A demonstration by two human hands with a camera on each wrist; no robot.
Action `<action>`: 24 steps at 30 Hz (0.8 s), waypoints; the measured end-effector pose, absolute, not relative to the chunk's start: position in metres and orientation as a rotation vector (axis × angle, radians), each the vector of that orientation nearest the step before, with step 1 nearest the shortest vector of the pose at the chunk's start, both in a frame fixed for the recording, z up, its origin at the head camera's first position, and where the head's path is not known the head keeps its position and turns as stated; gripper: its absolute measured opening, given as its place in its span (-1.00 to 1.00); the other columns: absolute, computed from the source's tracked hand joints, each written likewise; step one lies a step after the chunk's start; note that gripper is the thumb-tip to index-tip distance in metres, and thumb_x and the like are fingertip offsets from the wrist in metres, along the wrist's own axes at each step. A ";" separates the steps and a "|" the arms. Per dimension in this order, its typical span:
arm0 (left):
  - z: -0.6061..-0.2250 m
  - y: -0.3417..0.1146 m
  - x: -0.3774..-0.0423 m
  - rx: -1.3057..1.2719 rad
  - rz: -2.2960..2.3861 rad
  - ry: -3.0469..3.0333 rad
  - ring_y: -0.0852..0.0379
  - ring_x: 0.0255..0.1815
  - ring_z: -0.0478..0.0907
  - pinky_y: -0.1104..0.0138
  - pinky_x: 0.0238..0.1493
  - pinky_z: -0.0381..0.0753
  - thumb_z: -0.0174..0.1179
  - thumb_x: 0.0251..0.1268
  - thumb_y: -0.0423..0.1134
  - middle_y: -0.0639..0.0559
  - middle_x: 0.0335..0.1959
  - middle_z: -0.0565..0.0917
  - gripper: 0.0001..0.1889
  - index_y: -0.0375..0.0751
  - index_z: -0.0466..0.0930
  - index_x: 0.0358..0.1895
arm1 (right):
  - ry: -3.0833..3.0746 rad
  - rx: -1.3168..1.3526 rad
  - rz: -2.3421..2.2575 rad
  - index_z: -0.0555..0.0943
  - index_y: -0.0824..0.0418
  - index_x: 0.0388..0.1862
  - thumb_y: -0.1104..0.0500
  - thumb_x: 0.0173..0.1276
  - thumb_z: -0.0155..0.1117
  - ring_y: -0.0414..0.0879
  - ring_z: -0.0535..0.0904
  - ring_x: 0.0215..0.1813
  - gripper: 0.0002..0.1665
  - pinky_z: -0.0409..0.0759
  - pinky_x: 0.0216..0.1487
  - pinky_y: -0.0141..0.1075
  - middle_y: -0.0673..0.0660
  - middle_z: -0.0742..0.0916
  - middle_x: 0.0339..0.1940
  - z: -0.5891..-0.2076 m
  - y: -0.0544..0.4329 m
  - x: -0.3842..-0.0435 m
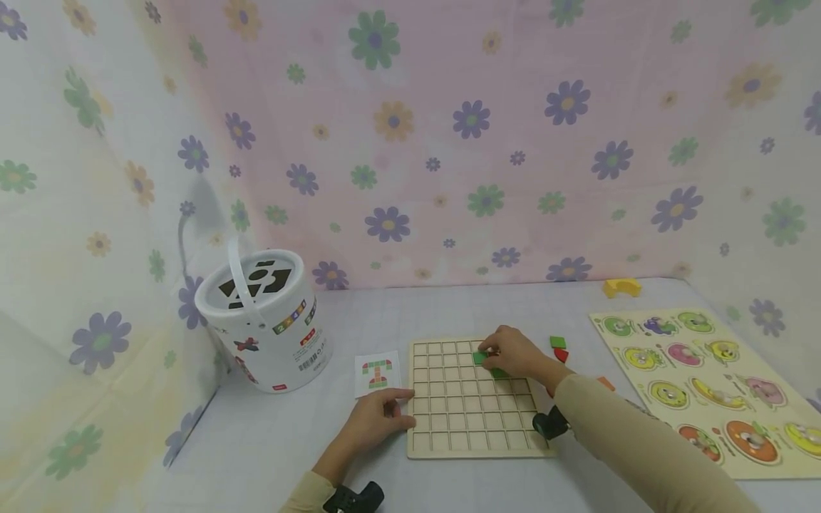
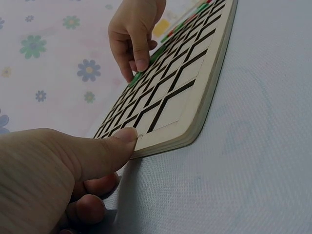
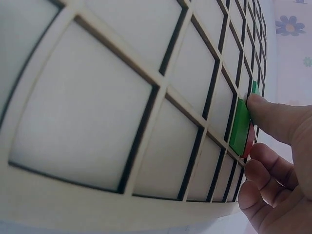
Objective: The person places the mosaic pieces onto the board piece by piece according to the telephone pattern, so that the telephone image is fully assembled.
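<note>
A square wooden grid board (image 1: 457, 422) lies flat on the white cloth. Near its far edge my right hand (image 1: 516, 353) pinches a green square tile (image 1: 478, 358) between thumb and fingers, at a cell of the top row. Another green tile (image 3: 238, 127) sits in a cell by that hand, with a red piece (image 3: 249, 141) just behind it in the right wrist view. My left hand (image 1: 375, 422) rests at the board's left side, thumb (image 2: 126, 135) on the rim and forefinger stretched to the edge. Left of the board lies a card (image 1: 360, 367) with a red-and-green block pattern.
A white lidded bucket (image 1: 263, 349) with a handle stands at the back left. Right of the board are a green tile (image 1: 557, 342), a red piece (image 1: 561, 355) and an orange piece (image 1: 606, 383). Beyond them lie a fruit puzzle board (image 1: 699, 374) and a yellow arch block (image 1: 622, 287).
</note>
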State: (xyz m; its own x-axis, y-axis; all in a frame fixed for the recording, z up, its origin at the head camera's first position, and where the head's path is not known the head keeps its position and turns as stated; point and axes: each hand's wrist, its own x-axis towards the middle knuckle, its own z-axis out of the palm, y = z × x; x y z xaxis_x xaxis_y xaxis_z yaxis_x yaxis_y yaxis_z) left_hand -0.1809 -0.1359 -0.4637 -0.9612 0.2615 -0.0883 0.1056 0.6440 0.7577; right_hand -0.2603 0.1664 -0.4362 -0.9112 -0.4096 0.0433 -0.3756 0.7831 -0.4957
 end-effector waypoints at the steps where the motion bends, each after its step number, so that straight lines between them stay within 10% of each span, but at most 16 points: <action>1: -0.463 -0.136 -0.181 0.302 1.214 2.672 0.23 -0.47 0.38 0.44 -0.47 0.30 0.46 0.07 -0.10 0.15 -0.49 0.53 -0.49 -0.06 0.65 0.15 | 2.902 -0.638 -0.786 0.71 0.25 -0.02 0.17 0.27 0.40 -0.09 0.46 -0.23 -0.68 0.47 -0.18 -0.20 0.16 0.63 -0.19 -0.436 0.167 -0.260; 24: -0.464 -0.137 -0.182 0.305 1.208 2.687 0.24 -0.47 0.38 0.44 -0.46 0.32 0.46 0.06 -0.05 0.15 -0.47 0.54 -0.41 -0.07 0.60 0.21 | 2.878 -0.606 -0.830 0.68 0.26 0.07 0.08 0.36 0.32 -0.04 0.52 -0.13 -0.62 0.52 -0.14 -0.16 0.19 0.62 -0.09 -0.434 0.183 -0.259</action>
